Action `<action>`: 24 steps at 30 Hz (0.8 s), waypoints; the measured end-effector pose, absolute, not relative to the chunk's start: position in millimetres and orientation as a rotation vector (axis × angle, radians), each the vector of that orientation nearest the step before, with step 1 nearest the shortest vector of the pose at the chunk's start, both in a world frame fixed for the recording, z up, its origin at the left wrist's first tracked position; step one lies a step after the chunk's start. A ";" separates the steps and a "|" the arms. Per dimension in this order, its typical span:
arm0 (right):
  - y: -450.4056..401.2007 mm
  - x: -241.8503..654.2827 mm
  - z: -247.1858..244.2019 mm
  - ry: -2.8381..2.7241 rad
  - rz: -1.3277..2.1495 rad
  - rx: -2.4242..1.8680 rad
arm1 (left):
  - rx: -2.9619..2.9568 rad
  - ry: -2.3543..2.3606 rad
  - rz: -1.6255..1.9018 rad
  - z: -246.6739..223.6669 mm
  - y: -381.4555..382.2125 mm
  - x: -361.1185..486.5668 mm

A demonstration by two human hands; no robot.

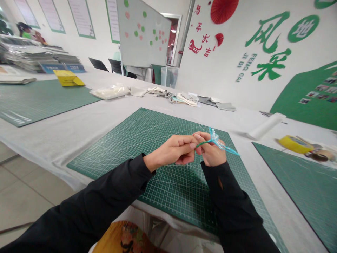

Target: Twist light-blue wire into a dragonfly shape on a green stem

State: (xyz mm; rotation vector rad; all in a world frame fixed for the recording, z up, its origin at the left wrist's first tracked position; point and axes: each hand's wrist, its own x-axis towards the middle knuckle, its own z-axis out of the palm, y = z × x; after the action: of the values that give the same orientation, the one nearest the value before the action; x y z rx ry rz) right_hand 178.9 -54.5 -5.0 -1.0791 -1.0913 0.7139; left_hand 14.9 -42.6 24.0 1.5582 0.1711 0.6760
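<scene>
A small beaded flower [214, 137] with light blue and white petals hangs over the green cutting mat [173, 186], its green stem pointing left. My left hand [177, 149] pinches the end of that stem between thumb and fingers. Close against it, my right hand [210, 149] is closed round the stem just below the petals, which partly cover its fingers. Both hands are raised above the mat's right part, nearly touching each other. The tips of the right fingers are partly hidden.
Cloth pieces [184, 99] and a plastic bag [112, 91] lie along the far side. Yellow tape [295, 144] and a white roll [267, 126] are at the right. A yellow packet [68, 78] rests on another mat [44, 100]. A person [27, 33] sits far left.
</scene>
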 end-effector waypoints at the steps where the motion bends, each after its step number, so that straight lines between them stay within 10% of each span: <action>1: -54.2 179.8 -5.5 -1.097 0.717 -1.091 | 1.554 0.175 0.662 24.0 -42.4 14.7; 24: -55.8 180.8 1.0 -1.043 0.653 -1.094 | 1.694 0.184 0.668 23.1 -42.3 14.6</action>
State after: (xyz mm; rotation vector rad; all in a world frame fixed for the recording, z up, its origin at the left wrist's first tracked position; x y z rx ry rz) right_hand 180.8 -55.8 1.0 -1.0935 -1.0431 0.6525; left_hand 14.6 -42.3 23.1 1.6942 0.1835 0.6680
